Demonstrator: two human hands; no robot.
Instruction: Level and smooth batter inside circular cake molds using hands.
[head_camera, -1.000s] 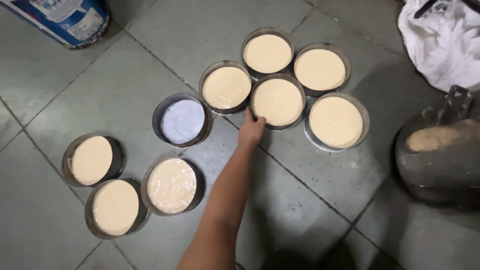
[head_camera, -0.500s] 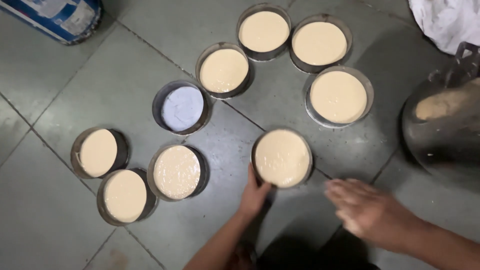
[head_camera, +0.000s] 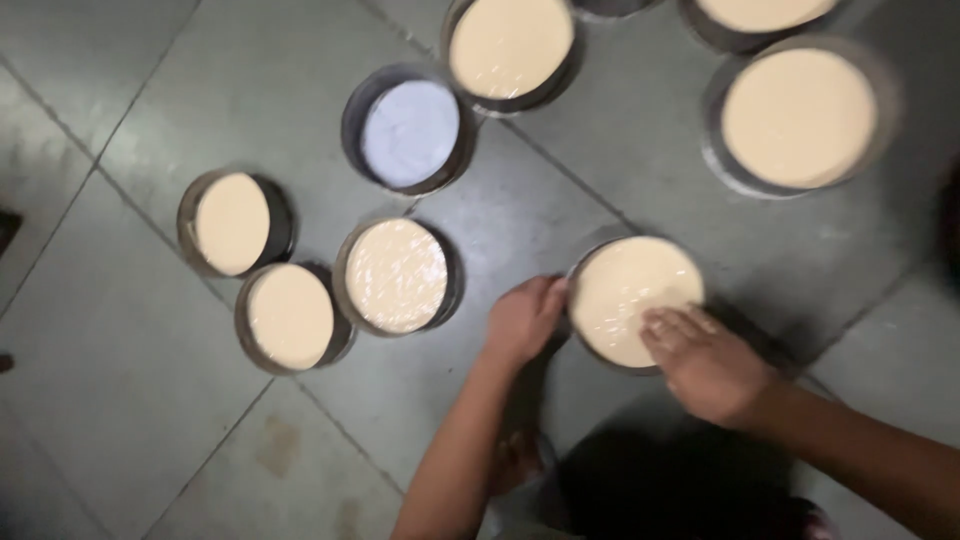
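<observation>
A round metal tin of pale batter (head_camera: 628, 290) sits on the grey tiled floor just in front of me. My left hand (head_camera: 523, 320) grips its left rim. My right hand (head_camera: 708, 362) rests over its lower right edge, fingers spread across the rim and the batter surface. Left of it stand three more filled tins: one with bubbly batter (head_camera: 396, 275), one below it (head_camera: 290, 316) and one further left (head_camera: 230, 222).
An unfilled tin lined with white paper (head_camera: 411, 132) stands further back. Behind it are more filled tins, one at top centre (head_camera: 511, 45) and a large one at top right (head_camera: 798, 116). My foot (head_camera: 515, 462) shows beneath my left arm.
The tin was dragged from the back group toward me. My right hand came in and landed on its right edge. The camera has moved closer and lower over the floor.
</observation>
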